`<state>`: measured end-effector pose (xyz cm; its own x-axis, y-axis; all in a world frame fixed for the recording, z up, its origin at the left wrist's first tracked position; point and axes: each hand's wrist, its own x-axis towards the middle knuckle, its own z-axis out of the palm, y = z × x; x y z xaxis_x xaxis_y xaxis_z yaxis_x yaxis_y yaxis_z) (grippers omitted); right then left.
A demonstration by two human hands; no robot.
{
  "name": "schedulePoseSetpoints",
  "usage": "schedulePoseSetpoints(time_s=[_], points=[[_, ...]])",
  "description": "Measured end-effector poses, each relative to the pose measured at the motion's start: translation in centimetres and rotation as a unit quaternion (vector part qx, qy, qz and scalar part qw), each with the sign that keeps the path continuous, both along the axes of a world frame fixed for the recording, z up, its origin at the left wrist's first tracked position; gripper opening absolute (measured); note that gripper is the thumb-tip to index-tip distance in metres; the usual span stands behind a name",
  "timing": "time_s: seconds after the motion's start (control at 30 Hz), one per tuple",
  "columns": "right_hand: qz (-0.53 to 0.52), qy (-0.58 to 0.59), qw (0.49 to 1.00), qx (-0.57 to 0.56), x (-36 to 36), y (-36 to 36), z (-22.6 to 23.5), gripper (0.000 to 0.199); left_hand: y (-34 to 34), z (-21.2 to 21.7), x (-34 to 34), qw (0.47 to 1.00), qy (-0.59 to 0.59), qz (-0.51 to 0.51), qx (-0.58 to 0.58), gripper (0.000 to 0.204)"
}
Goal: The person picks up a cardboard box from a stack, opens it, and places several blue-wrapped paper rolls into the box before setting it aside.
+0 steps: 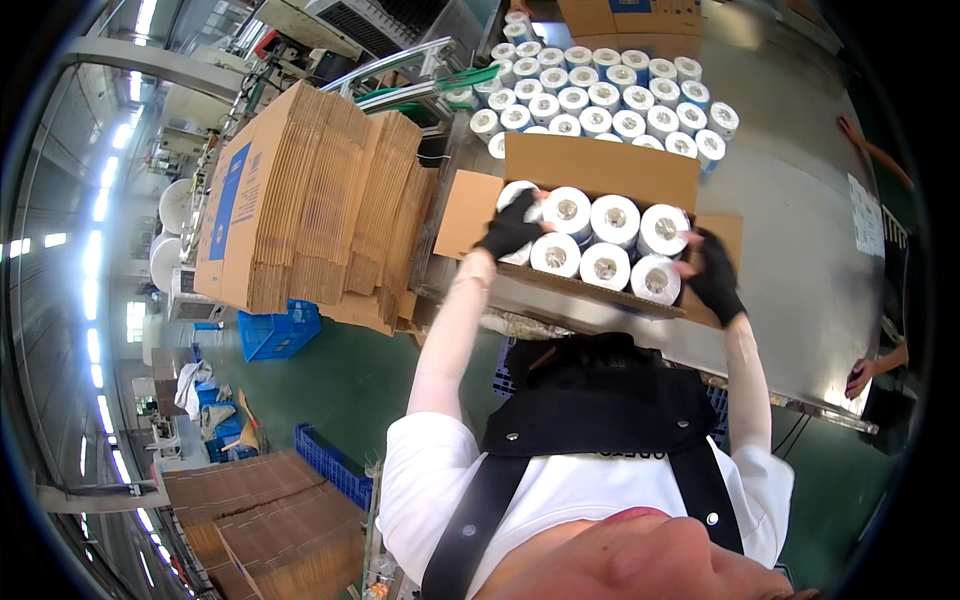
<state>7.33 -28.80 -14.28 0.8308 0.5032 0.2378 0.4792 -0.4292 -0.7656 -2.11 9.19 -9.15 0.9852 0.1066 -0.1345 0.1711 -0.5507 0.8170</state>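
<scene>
Near-L roll pt. behind L hand

There are two gloved hands, one open carton and eight rolls inside

Left hand and right hand, black-gloved, at white rolls in an open carton — more rolls beyond

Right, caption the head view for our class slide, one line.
Left hand and right hand at either end of an open carton of white rolls, more rolls standing beyond on the metal table.
</scene>
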Motion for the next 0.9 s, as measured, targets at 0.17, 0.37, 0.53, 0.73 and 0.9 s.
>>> schedulePoseSetpoints(time_s=[0.17, 0.37, 0.53, 0.73, 0.9], points=[[-0.329, 0.093, 0.938, 0.063, 0.1, -15.9, -12.1, 0.038, 11.7, -3.7, -6.8, 0.924, 0.012, 0.311, 0.221, 0.064], [-0.141, 0.138, 0.978, 0.074, -3.4, -2.7, -7.7, 0.056, 6.5, 0.0, -7.6, 0.907, 0.177, 0.121, 0.361, 0.085], [-0.176, 0.143, 0.974, 0.004, 1.8, 5.6, -5.8, 0.109, 4.0, 4.4, -8.5, 0.916, 0.142, 0.049, 0.373, 0.109], [-0.164, 0.089, 0.981, 0.047, 6.3, 8.1, -5.6, 0.108, 3.0, 4.0, -10.8, 0.944, 0.187, 0.019, 0.272, 0.097], [-0.132, 0.067, 0.988, 0.045, 6.7, 8.5, -6.2, 0.107, -0.2, 0.5, -12.3, 0.971, 0.105, -0.059, 0.207, 0.050]])
